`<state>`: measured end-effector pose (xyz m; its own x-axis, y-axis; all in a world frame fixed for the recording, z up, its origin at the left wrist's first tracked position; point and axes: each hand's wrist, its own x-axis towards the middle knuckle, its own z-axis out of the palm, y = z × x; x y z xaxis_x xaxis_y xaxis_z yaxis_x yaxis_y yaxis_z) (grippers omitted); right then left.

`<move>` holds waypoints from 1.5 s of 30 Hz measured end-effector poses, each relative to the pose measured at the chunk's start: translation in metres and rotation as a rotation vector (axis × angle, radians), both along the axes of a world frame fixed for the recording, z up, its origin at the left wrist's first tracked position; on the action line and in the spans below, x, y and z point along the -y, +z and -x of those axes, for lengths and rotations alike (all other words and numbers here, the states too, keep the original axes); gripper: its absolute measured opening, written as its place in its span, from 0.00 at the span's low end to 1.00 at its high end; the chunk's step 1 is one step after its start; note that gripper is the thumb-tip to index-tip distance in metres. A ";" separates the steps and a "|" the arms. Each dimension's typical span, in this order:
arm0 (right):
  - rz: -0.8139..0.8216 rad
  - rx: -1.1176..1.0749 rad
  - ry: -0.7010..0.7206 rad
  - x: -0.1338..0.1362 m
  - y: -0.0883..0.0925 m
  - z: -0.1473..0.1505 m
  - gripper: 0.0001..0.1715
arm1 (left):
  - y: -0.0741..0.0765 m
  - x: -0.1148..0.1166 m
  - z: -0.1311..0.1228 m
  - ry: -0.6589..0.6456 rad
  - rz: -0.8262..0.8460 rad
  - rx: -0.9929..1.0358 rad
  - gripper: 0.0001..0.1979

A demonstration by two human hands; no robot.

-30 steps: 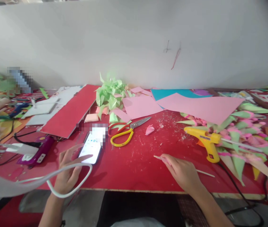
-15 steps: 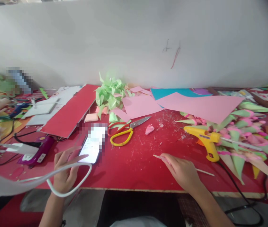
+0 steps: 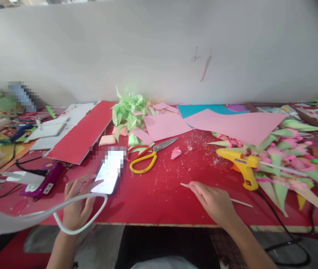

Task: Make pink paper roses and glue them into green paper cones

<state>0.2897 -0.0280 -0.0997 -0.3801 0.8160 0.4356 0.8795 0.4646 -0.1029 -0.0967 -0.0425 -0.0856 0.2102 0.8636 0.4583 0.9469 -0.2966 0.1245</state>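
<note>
My left hand is at the near edge of a lit phone, fingers apart, with one fingertip over its screen. A white cable loops across in front of this hand. My right hand is closed around a thin pale stick, whose ends poke out on both sides of the fist. Scissors with yellow and red handles lie between the hands, blades pointing away. Beyond the right hand is a small folded pink paper piece.
A yellow glue gun lies at right before a heap of green and pink paper cones. Pink paper sheets and crumpled green paper are at the back. At left are a red board and a purple power strip.
The view has shifted very slightly. Both hands stay nearly where they were, the left at the phone and the right around the stick.
</note>
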 end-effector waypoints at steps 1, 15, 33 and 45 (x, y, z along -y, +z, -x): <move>-0.004 -0.001 0.002 0.000 0.000 0.000 0.23 | -0.001 -0.002 -0.001 -0.010 0.015 -0.018 0.19; -0.016 0.014 0.001 0.000 0.000 0.000 0.22 | -0.006 -0.008 -0.010 -0.012 0.154 -0.107 0.21; -0.035 0.001 0.011 -0.001 0.001 0.000 0.23 | -0.003 -0.004 -0.014 -0.040 0.032 -0.054 0.20; -0.052 0.009 0.012 -0.001 0.002 0.000 0.23 | 0.006 0.008 -0.015 -0.115 -0.028 -0.002 0.16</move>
<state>0.2901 -0.0273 -0.0981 -0.3935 0.7876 0.4741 0.8747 0.4795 -0.0705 -0.0815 -0.0503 -0.0799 0.3077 0.8206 0.4815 0.9066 -0.4064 0.1133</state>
